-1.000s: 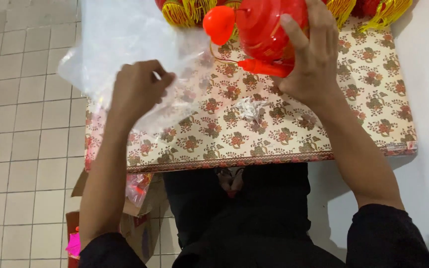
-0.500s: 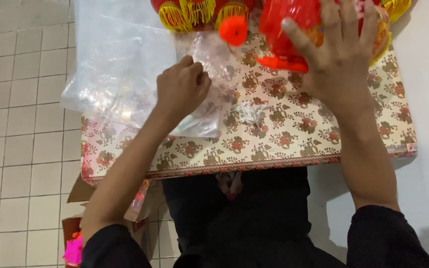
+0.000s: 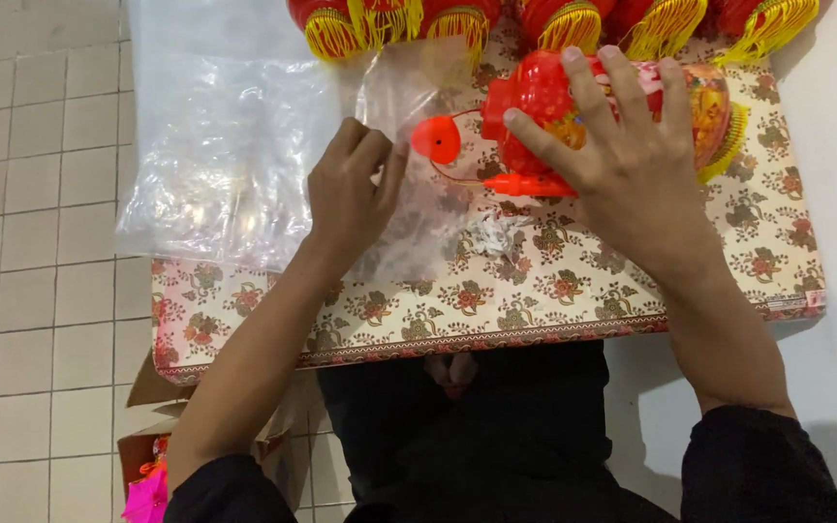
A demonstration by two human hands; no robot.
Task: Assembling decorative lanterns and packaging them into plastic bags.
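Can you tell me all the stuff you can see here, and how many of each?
red toy lantern: one, red with a yellow fringe at its right end, lying on the table under the right hand
round red knob: one, red-orange, just left of the lantern, joined to it by a thin wire
clear plastic bags: a pile, see-through, left part of the table, hanging over its edge
hanging lanterns: a row, exact count unclear, red with yellow tassels, along the top edge
table: one, covered in a cream flowery pattern, centre
cardboard box: one, brown, on the tiled floor at lower left, something pink inside
left hand: one, pinching a clear bag
right hand: one, spread over the lantern
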